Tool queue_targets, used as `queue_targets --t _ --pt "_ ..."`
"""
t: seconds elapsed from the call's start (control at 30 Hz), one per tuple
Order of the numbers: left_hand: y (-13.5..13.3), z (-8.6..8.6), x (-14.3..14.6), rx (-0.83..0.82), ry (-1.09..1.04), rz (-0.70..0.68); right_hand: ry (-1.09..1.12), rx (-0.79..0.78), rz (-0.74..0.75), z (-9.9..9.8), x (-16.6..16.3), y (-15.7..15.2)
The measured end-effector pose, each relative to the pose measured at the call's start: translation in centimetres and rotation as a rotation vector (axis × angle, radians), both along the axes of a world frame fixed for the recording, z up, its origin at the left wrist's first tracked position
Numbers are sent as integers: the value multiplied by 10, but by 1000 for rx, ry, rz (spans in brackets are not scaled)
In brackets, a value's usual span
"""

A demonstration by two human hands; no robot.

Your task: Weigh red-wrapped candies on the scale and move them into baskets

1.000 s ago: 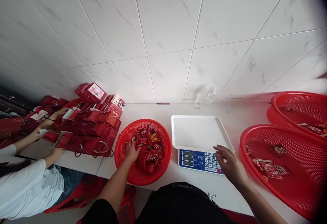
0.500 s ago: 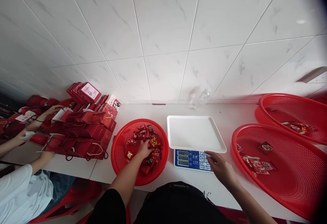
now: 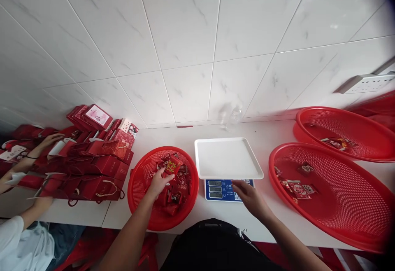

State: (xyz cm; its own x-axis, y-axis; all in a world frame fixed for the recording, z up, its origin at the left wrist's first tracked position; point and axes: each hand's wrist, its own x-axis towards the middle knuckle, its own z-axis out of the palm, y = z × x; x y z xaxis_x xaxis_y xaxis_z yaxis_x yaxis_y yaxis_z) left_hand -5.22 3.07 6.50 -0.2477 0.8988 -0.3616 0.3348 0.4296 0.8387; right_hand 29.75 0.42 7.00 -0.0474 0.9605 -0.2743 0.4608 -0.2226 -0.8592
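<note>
And here's the left hand (image 3: 159, 184), down inside the red basket (image 3: 133, 207), thumb and fingers pinching the lower edge of a bright red packet (image 3: 173, 165) with yellow-green lettering, held right over a heap of small wrapped sweets (image 3: 174, 197). Over to the right hand (image 3: 250, 199): palm down above the blue front of the scale (image 3: 220, 195), fingers loosely bent and nothing seen in its grip; whether a fingertip meets the keys, I can't tell. A white tray (image 3: 226, 158) sits on top of the scale, bare, just beside the basket's rim. Further right, two larger baskets, the near one (image 3: 342, 205) and the far one (image 3: 367, 137), each with a few packets lying in the bottom. Out on the left, rows of red gift boxes (image 3: 101, 170) crowd the white table (image 3: 268, 135), and a co-worker's hand (image 3: 54, 139) reaches in among them. Behind, by the tiled wall (image 3: 185, 36), stands something clear (image 3: 236, 115), its shape hard to make out.
</note>
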Motion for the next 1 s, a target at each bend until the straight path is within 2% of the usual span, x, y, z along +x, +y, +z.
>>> queue_targets --t 0.13,0.27,0.37,0.5,0.6,0.67,0.73,0.83,0.9,1.0 --pt "-2 32 44 159 87 -265 392 -161 90 17 -34 6" --pt "0 46 90 281 143 -468 676 -259 99 29 -59 18" --pt "4 46 107 234 37 -434 731 -299 1 29 -59 30" --pt "9 45 109 9 -288 -286 875 -315 -242 24 -39 46" --pt "11 49 110 -67 -500 -183 947 -399 -344 21 -25 48" --pt "10 53 115 -77 -604 -171 921 -516 -295 21 -23 43" --pt "7 54 124 -71 -654 -228 927 -597 -139 23 -25 33" --pt "3 53 139 -40 -636 -363 1016 -610 96 26 -32 20" --pt "2 53 146 -20 -580 -427 1035 -589 122 27 -33 16" --pt "4 56 152 -32 -524 -508 1046 -579 72 26 -29 16"
